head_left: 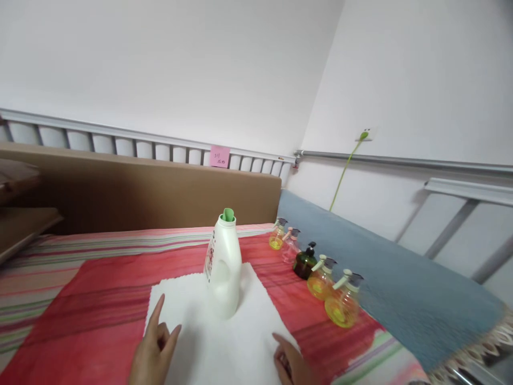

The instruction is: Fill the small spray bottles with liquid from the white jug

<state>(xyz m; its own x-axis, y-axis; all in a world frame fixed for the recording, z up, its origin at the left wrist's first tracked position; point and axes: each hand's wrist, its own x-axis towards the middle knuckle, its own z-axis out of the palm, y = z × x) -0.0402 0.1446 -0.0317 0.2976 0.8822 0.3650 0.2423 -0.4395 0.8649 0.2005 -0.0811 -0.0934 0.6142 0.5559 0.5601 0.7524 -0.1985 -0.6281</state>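
A white laundry detergent jug (226, 270) stands upright on a white cloth (224, 347), its cap off and a green spout (228, 214) showing in its mouth. My left hand (154, 345) is to the left of the jug, over the cloth's left edge. Its index finger and thumb are spread apart, the other fingers are curled, and it holds nothing. On the right, near the cloth's right edge, my right hand (290, 359) has its index finger stretched out and the rest bent in. Nothing shows in it, and neither hand touches the jug.
Several pump bottles (305, 262) with yellow, pink and dark contents line the right side of the red striped tablecloth (116, 289). Behind stands a brown board (160, 195) before a white radiator bearing a pink note (220, 156). Blue fabric (380, 262) lies at right.
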